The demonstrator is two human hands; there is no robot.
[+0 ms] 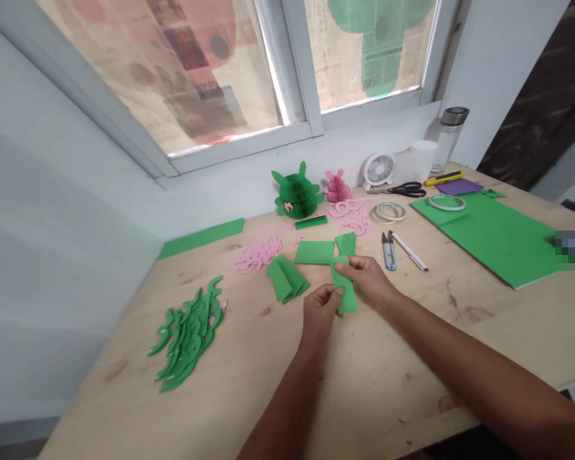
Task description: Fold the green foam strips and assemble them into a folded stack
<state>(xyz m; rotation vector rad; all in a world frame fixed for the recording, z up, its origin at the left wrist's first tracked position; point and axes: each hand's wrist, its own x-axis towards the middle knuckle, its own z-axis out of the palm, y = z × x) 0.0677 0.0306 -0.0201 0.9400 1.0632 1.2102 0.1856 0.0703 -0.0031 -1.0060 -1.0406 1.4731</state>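
A narrow green paper strip [345, 295] is held between both hands above the table. My left hand [322, 308] pinches its lower left edge, thumb on top. At its upper right edge, my right hand [367, 276] grips it with the thumb laid across the paper. Just beyond the hands lie a flat green paper rectangle [315, 252] and a smaller green paper piece [345, 243]. Left of them is a fanned stack of green paper strips [286, 280]. The undersides of the fingers are partly hidden.
Left on the table [249, 370] are green paper cutouts [191, 338] and pink cutouts [259, 254]. Green [297, 195] and pink [336, 189] paper animals stand by the wall. Rightward lie blue snips [388, 251], a pen [409, 250], tape rolls [388, 212], scissors [405, 189] and green sheets [498, 236].
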